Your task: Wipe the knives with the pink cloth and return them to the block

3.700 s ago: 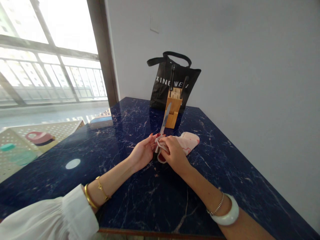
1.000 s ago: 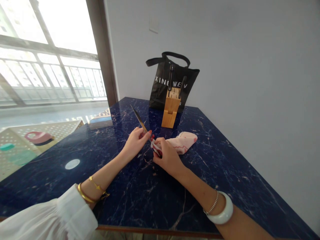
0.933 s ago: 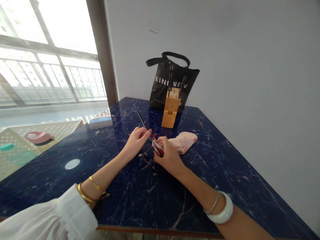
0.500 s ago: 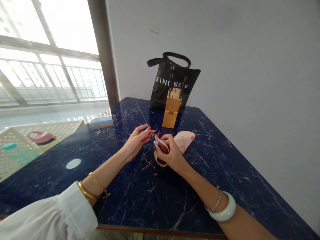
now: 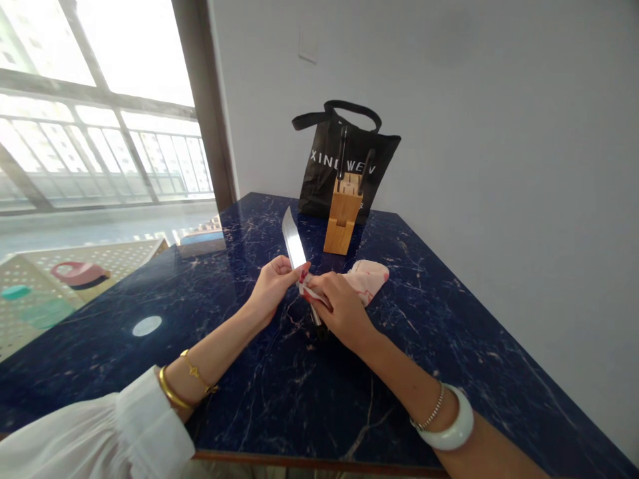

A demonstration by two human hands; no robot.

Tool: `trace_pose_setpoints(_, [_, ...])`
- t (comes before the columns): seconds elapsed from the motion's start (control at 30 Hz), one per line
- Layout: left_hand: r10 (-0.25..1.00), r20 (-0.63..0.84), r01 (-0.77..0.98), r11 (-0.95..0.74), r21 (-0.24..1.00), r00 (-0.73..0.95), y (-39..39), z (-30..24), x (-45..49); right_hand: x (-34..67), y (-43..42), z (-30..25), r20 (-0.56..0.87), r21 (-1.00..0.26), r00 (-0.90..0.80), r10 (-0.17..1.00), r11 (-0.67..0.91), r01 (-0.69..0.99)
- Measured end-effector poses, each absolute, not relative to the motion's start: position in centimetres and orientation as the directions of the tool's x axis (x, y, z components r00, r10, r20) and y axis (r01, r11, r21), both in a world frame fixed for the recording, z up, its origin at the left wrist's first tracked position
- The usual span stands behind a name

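A kitchen knife [image 5: 293, 243] points up and away over the dark blue marble table [image 5: 279, 392], its broad flat side turned toward me. My left hand [image 5: 272, 287] pinches the blade near its base. Around the knife's handle, my right hand [image 5: 337, 309] is closed with a pink and white cloth [image 5: 367, 279] bunched in the grip; a dark bit of handle shows below the hand. The rest of the cloth trails onto the table to the right.
A wooden knife block [image 5: 342, 214] with two black handles stands behind my hands, in front of a black tote bag [image 5: 344, 159] by the wall. A window is at left, with a perforated surface [image 5: 60, 293] holding coloured items below it.
The knife has turned in my hands: a second ago the blade showed edge-on as a thin line leaning left, now its flat face is toward me. My right hand shifted along the handle with the cloth.
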State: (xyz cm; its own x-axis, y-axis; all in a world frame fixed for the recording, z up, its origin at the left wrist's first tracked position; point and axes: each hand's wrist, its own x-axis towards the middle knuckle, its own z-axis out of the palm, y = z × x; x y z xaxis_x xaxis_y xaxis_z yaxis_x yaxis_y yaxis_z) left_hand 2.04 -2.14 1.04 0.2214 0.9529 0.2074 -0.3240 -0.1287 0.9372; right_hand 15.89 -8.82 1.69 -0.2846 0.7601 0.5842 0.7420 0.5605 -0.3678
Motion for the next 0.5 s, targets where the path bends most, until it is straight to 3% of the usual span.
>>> trace_pose_setpoints(0.2, [0.986, 0.153, -0.326, -0.125, 0.937, 0.064, -1.2, 1.4, 0.8, 15.5, -8.8, 1.2, 0.493, -0.282, -0.397, 0.774, 0.573, 0.769])
trace_pose_setpoints(0.4, [0.985, 0.121, -0.367, -0.068, 0.928, 0.125, -1.2, 0.8, 1.3, 15.5, -8.5, 1.0, 0.53, -0.325, -0.35, 0.773, 0.566, 0.758])
trace_pose_setpoints(0.5, [0.987, 0.157, -0.445, -0.129, 0.886, 0.027, -0.4, 1.3, 0.7, 15.7, -8.4, 0.9, 0.492, -0.287, -0.392, 0.777, 0.57, 0.77])
